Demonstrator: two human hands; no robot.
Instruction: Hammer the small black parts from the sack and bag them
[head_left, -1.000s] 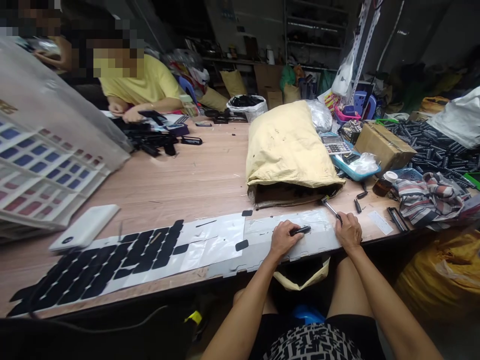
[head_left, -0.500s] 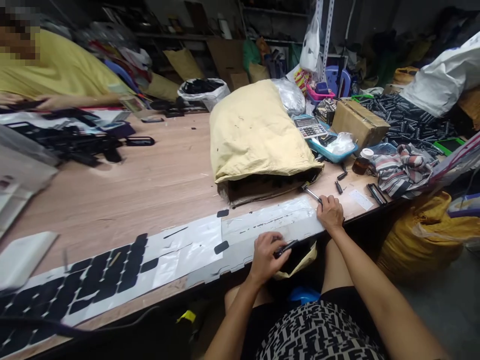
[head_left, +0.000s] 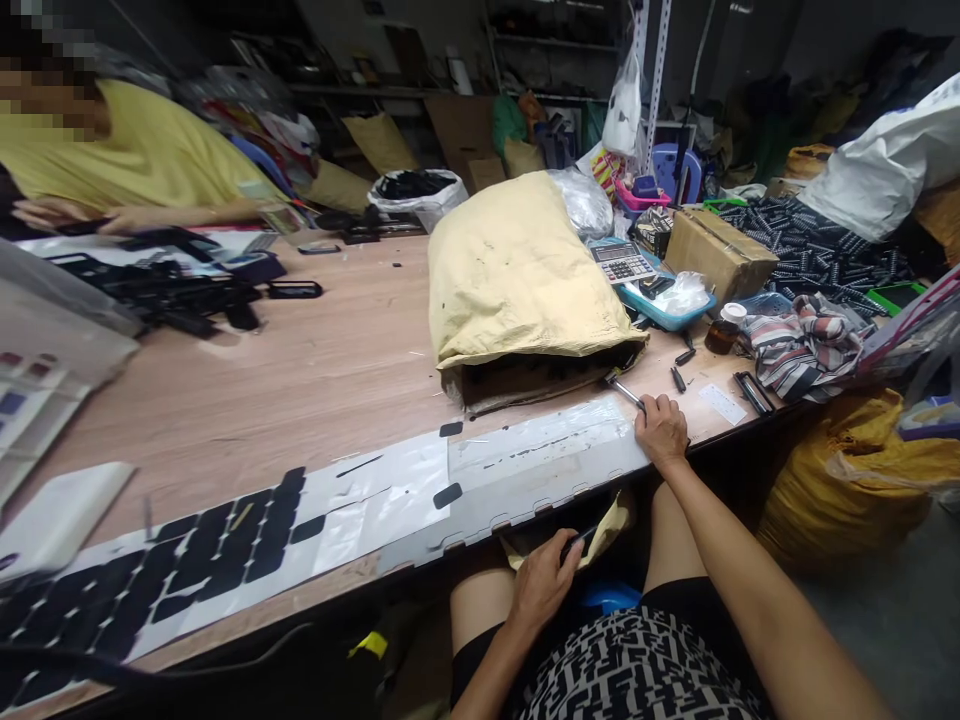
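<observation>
My right hand [head_left: 661,432] rests at the table's front edge, fingers wrapped round a tool with a thin metal shaft [head_left: 627,392]. The tool's far end lies by the mouth of a large yellow sack [head_left: 525,270], which is on its side with dark contents inside. My left hand [head_left: 546,578] is below the table edge, over my lap, closed on a small black part [head_left: 576,542] mostly hidden by the fingers. It is beside the opening of another yellow bag [head_left: 606,535] between my knees. A grey-white sheet [head_left: 540,460] lies along the table edge between sack and hands.
Rows of black flat pieces [head_left: 217,540] lie on white sheets at left. Black pieces are piled near a co-worker in a yellow shirt [head_left: 172,150]. To the right are a calculator [head_left: 624,264], cardboard box [head_left: 720,250], brown bottle [head_left: 724,332], cloth [head_left: 802,340] and heaped black springs [head_left: 817,240].
My left hand has moved down from the table edge to the bag between my knees, with the black part. My right hand stays in place with the tool.
</observation>
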